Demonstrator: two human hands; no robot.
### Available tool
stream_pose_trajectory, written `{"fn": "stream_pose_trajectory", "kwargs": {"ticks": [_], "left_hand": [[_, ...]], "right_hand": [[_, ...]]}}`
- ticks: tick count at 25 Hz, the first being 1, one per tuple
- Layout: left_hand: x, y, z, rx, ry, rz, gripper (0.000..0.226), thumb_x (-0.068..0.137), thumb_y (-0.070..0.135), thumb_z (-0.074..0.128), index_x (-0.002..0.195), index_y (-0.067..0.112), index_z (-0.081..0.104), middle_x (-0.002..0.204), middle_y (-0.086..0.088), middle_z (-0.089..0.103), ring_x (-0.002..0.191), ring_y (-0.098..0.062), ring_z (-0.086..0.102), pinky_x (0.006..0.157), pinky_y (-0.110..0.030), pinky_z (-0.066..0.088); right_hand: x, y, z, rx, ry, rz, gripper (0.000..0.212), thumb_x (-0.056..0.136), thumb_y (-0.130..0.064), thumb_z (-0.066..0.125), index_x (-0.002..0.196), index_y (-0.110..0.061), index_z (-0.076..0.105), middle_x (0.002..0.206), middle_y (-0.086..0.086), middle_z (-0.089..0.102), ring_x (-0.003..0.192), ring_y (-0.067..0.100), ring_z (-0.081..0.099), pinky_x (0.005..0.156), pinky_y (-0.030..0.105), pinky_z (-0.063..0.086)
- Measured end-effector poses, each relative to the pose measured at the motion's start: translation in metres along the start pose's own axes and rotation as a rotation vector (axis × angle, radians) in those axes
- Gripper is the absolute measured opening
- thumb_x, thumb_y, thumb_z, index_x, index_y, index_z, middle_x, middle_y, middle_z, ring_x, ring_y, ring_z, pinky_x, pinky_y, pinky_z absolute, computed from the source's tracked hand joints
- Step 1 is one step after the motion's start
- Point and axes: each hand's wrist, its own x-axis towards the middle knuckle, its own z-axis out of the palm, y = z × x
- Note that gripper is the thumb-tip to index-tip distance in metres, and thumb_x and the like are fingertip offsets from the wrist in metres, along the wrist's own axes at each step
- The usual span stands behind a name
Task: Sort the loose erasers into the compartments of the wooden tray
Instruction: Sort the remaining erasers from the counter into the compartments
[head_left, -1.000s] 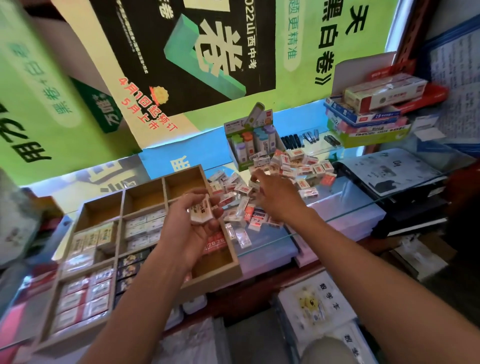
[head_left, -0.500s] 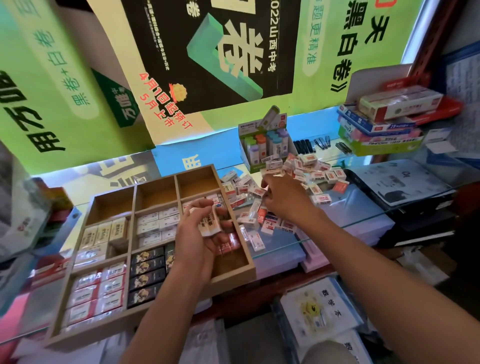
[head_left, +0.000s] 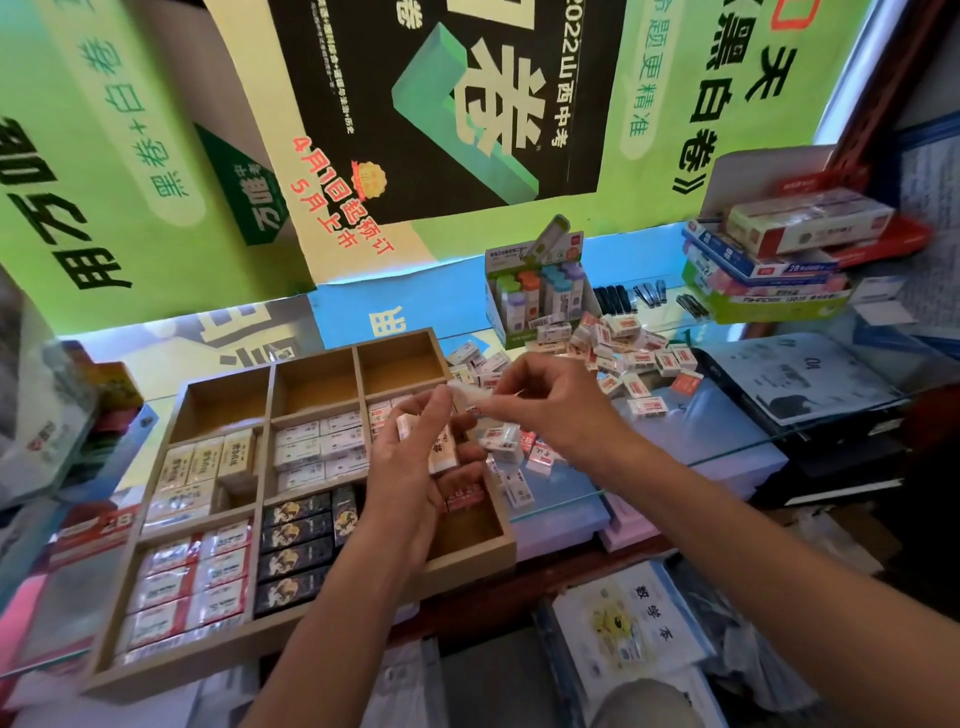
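A wooden tray (head_left: 470, 558) with nine compartments lies on the glass counter; several compartments hold rows of white, cream and black erasers. My left hand (head_left: 415, 467) hovers over the tray's right column and grips a small stack of white erasers (head_left: 441, 452). My right hand (head_left: 550, 405) pinches one small white eraser (head_left: 470, 391) and holds it against the fingertips of my left hand. A pile of loose red-and-white erasers (head_left: 628, 353) lies on the glass to the right of the tray.
A display box of correction tapes (head_left: 540, 296) stands behind the pile. Stacked stationery boxes (head_left: 779, 260) sit at the far right. A dark machine with a printed sheet (head_left: 810, 379) lies right of the pile. Posters cover the wall behind.
My right hand has come back from the loose pile with one eraser and met my left hand over the tray. The view has shifted slightly.
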Motion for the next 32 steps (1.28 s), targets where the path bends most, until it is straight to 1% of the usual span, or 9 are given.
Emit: {"fn": "stream_pose_trajectory", "kwargs": {"ticks": [3, 7, 9, 13, 16, 18, 20, 26, 32], "left_hand": [[0.000, -0.002, 0.000, 0.029, 0.089, -0.008, 0.026, 0.086, 0.013, 0.070, 0.110, 0.009, 0.060, 0.087, -0.011, 0.072, 0.064, -0.017, 0.069, 0.049, -0.023, 0.054], [-0.001, 0.000, 0.002, -0.010, 0.120, -0.050, 0.019, 0.088, 0.006, 0.067, 0.105, 0.013, 0.060, 0.079, -0.013, 0.071, 0.056, -0.017, 0.065, 0.045, -0.023, 0.054], [0.000, 0.001, 0.000, -0.019, 0.122, -0.055, 0.021, 0.088, 0.006, 0.067, 0.107, 0.013, 0.060, 0.080, -0.014, 0.071, 0.057, -0.018, 0.066, 0.046, -0.023, 0.054], [0.002, 0.000, 0.001, -0.001, 0.126, -0.058, 0.015, 0.089, 0.005, 0.065, 0.101, 0.013, 0.061, 0.079, -0.013, 0.070, 0.057, -0.018, 0.066, 0.046, -0.023, 0.054], [0.003, 0.001, 0.001, 0.001, 0.126, -0.064, 0.014, 0.089, 0.004, 0.065, 0.098, 0.013, 0.060, 0.076, -0.013, 0.069, 0.057, -0.019, 0.066, 0.046, -0.023, 0.055], [0.002, 0.001, 0.001, 0.001, 0.121, -0.070, 0.014, 0.089, 0.004, 0.065, 0.098, 0.013, 0.060, 0.076, -0.013, 0.070, 0.058, -0.020, 0.066, 0.046, -0.024, 0.055], [0.002, 0.001, 0.002, 0.004, 0.117, -0.070, 0.013, 0.089, 0.004, 0.064, 0.097, 0.013, 0.060, 0.076, -0.014, 0.071, 0.057, -0.020, 0.066, 0.046, -0.024, 0.055], [0.003, 0.001, 0.001, 0.021, 0.124, -0.066, 0.015, 0.090, 0.004, 0.064, 0.101, 0.013, 0.060, 0.076, -0.015, 0.071, 0.055, -0.020, 0.066, 0.046, -0.026, 0.055], [0.002, 0.001, 0.002, 0.033, 0.128, -0.066, 0.014, 0.089, 0.004, 0.065, 0.099, 0.014, 0.061, 0.075, -0.014, 0.071, 0.056, -0.021, 0.066, 0.046, -0.026, 0.055]], "right_hand": [[-0.003, 0.003, 0.004, 0.022, -0.234, -0.011, 0.010, 0.089, -0.021, 0.072, 0.088, -0.012, 0.074, 0.080, 0.000, 0.072, 0.072, 0.012, 0.064, 0.068, 0.028, 0.054], [0.051, 0.040, -0.044, -0.556, 0.338, 0.014, 0.012, 0.093, -0.024, 0.062, 0.101, -0.019, 0.071, 0.099, 0.000, 0.071, 0.096, 0.021, 0.065, 0.084, 0.040, 0.054], [0.072, 0.057, -0.070, -0.860, 0.417, 0.105, 0.026, 0.093, -0.032, 0.059, 0.117, -0.023, 0.064, 0.115, 0.005, 0.066, 0.109, 0.031, 0.057, 0.087, 0.041, 0.049], [0.091, 0.070, -0.085, -0.949, 0.287, 0.190, 0.039, 0.092, -0.042, 0.058, 0.128, -0.028, 0.057, 0.125, 0.005, 0.062, 0.112, 0.032, 0.054, 0.093, 0.043, 0.047], [0.089, 0.068, -0.078, -0.576, 0.253, 0.057, 0.016, 0.089, -0.018, 0.065, 0.104, -0.022, 0.067, 0.105, 0.003, 0.070, 0.091, 0.021, 0.064, 0.078, 0.035, 0.055], [0.086, 0.068, -0.080, -0.418, 0.295, 0.049, 0.017, 0.089, -0.010, 0.063, 0.101, -0.022, 0.066, 0.098, -0.002, 0.069, 0.087, 0.017, 0.065, 0.072, 0.032, 0.056], [0.089, 0.074, -0.091, -0.570, 0.359, 0.057, 0.019, 0.090, -0.014, 0.064, 0.107, -0.021, 0.067, 0.102, -0.002, 0.068, 0.090, 0.020, 0.064, 0.076, 0.035, 0.056], [0.100, 0.078, -0.110, -1.332, 0.142, 0.119, 0.035, 0.087, -0.023, 0.063, 0.122, -0.026, 0.056, 0.123, 0.005, 0.061, 0.112, 0.030, 0.052, 0.087, 0.040, 0.044], [0.105, 0.090, -0.120, -1.209, 0.042, 0.205, 0.041, 0.088, -0.017, 0.061, 0.128, -0.026, 0.061, 0.119, 0.009, 0.066, 0.111, 0.031, 0.054, 0.086, 0.037, 0.051]]}}
